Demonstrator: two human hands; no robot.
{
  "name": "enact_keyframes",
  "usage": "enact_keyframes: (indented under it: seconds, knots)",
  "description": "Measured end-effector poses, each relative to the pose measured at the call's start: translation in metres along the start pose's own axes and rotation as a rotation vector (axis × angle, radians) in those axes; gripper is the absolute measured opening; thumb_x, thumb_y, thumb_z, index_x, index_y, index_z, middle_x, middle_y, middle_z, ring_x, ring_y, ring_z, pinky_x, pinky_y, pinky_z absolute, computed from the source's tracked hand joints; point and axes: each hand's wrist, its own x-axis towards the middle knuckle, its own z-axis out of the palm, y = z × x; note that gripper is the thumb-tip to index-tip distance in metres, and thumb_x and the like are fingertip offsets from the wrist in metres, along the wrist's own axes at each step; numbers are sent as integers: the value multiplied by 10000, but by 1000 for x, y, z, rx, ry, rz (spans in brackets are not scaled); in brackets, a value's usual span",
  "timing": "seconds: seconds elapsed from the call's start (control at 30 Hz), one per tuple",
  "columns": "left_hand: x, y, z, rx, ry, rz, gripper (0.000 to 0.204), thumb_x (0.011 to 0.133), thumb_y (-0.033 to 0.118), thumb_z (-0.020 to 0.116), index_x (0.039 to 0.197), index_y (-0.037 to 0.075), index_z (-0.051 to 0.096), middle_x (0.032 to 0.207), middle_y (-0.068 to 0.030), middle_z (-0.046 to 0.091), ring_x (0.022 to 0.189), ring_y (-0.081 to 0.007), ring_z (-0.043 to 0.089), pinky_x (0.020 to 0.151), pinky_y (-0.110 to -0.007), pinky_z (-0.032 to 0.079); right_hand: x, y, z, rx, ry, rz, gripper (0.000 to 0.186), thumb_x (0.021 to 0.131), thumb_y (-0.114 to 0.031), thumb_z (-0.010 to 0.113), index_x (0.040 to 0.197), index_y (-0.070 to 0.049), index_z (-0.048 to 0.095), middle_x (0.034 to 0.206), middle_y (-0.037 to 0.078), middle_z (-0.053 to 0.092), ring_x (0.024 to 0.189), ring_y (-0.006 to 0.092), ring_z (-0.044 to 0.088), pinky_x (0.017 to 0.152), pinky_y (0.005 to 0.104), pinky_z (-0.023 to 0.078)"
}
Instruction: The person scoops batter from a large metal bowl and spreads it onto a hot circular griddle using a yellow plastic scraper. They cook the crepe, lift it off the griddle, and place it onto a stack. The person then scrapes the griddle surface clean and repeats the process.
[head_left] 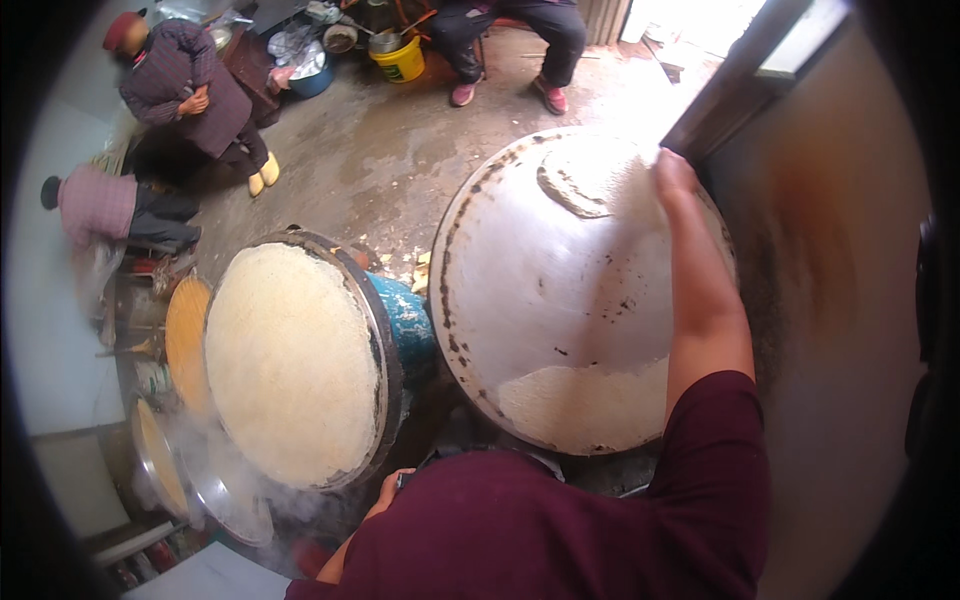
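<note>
My right arm stretches forward over the right side of a large round griddle (540, 290). My right hand (677, 172) is closed by the griddle's far right rim; glare hides whatever is in it. Close to that hand, a thick mound of pale batter (585, 180) lies on the far part of the griddle. A thin layer of batter (590, 400) covers its near edge. Low beside my body, my left hand (388, 490) is closed at a small dark object, partly hidden by my sleeve. To the left, a second griddle (392, 400) carries a wide, pale, thin pancake (290, 365).
Steam rises around round trays (235, 505) at the lower left. An orange-brown round sheet (187, 340) stands beyond the pancake. A blue drum (402, 315) sits between the griddles. Several people are farther off, one standing (195, 85). A yellow bucket (400, 62) stands at the back.
</note>
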Motion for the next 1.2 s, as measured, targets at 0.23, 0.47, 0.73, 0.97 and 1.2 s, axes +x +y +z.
enact_keyframes:
  seconds: [0.23,0.47,0.73,0.97,1.2]
  knots:
    - [-15,29,2,-22,62,-57,283,751,99,657,1031,63,636,925,-45,660,808,-112,599,749,-267,468,-33,-79,22,145,-183,-201,314,864,-228,378,1019,-105,621,1027,178,616,966,325,590,827,437,445]
    - [19,18,15,-229,20,-73,262,782,230,627,980,64,667,876,-49,665,779,-129,605,726,-279,468,-119,-96,16,65,-324,-499,264,819,-129,441,1011,-101,621,992,155,631,943,334,598,826,413,461]
    - [-19,-26,4,-143,113,11,301,755,240,655,1004,71,656,893,-65,665,807,-141,611,739,-296,467,-15,-77,16,-133,-94,-150,281,852,-158,410,987,-89,647,1008,161,633,943,308,612,774,419,482]
    - [8,-41,6,117,55,145,299,788,251,621,1040,90,638,968,-124,653,910,-226,617,798,-316,453,-132,-128,28,-61,-291,-670,219,803,-98,457,916,-86,645,879,158,643,848,318,623,733,421,495]
    - [33,-36,15,110,-54,-138,385,809,370,564,1065,89,627,1054,-136,628,1011,-251,584,848,-333,429,-153,-107,3,-54,-192,-606,200,819,-58,411,870,-37,603,843,177,635,809,328,622,702,417,499]
